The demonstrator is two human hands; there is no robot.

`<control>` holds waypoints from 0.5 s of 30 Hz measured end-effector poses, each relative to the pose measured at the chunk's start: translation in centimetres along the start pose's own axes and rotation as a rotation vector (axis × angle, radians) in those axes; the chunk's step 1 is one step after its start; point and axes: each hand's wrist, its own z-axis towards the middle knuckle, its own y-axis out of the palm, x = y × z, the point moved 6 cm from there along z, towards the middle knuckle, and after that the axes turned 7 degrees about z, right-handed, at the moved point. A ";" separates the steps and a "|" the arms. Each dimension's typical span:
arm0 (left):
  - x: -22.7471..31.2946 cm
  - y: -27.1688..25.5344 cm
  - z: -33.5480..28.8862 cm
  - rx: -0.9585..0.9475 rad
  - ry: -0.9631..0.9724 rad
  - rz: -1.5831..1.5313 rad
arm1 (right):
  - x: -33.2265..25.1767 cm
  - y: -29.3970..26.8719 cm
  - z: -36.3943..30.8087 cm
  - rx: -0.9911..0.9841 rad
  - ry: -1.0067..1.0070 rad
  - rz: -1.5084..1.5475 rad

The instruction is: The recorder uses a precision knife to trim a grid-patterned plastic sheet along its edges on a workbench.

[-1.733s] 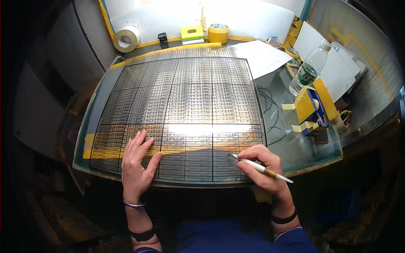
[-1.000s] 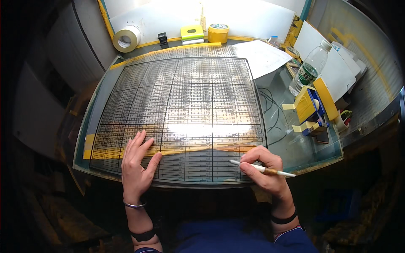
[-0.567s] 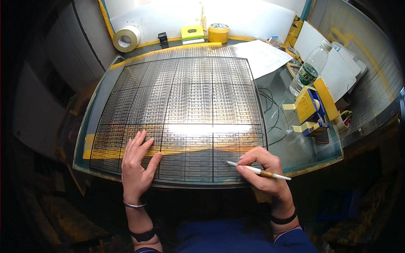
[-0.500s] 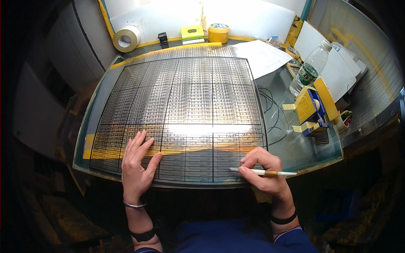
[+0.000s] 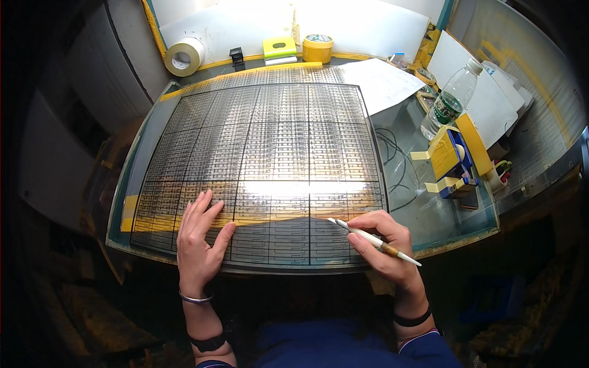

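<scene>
A large dark film sheet (image 5: 276, 147), printed with dense rows of fine circuit-like lines, lies on the glass-topped table. My left hand (image 5: 201, 236) rests on its near left part, palm down with the fingers stretched out. At the near right, my right hand (image 5: 383, 242) grips a slim white pen-shaped craft knife (image 5: 371, 239) with a brown band around the handle. The knife's short, shiny tip points up and to the left, over the sheet next to an orange-yellow strip that shows through it. I cannot tell whether the tip touches the sheet.
Along the back stand a white tape roll (image 5: 184, 56), a black clip (image 5: 237, 57), a yellow-green hole punch (image 5: 279, 47) and a yellow tape roll (image 5: 318, 48). To the right are white paper (image 5: 386, 83), a plastic bottle (image 5: 453, 101), a blue tape dispenser (image 5: 461, 153) and thin black wires (image 5: 396, 159).
My right hand has tilted the knife, so its tip now points farther up the sheet and its back end hangs lower. The left hand has stayed in place.
</scene>
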 end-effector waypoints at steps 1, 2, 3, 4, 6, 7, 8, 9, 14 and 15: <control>0.0 0.0 0.0 0.000 -0.001 0.000 | -0.1 0.0 0.0 0.000 -0.010 -0.011; 0.0 0.0 0.0 0.000 -0.002 0.002 | -0.2 0.1 0.1 -0.008 -0.021 -0.020; 0.0 0.0 0.0 -0.001 -0.003 0.003 | -0.3 0.1 0.2 -0.017 -0.032 -0.030; 0.1 -0.1 0.0 -0.001 -0.005 0.004 | -0.5 0.1 0.2 -0.026 -0.044 -0.040; 0.1 0.0 0.0 -0.002 -0.005 0.001 | -0.6 0.1 0.2 -0.043 -0.048 -0.046; 0.1 0.0 0.0 -0.001 -0.006 0.000 | -0.6 0.1 0.2 -0.052 -0.050 -0.049; 0.1 0.0 0.0 -0.001 -0.007 0.001 | -0.5 0.2 0.1 -0.068 -0.059 -0.044; 0.1 -0.1 0.0 -0.001 -0.008 0.003 | -0.3 0.2 0.1 -0.085 -0.069 -0.040; 0.2 0.0 0.1 0.001 -0.003 0.001 | 0.2 -0.1 -0.2 -0.103 -0.093 0.029; 0.1 -0.1 0.0 0.002 -0.003 0.005 | 0.4 -0.1 -0.3 -0.105 -0.089 0.040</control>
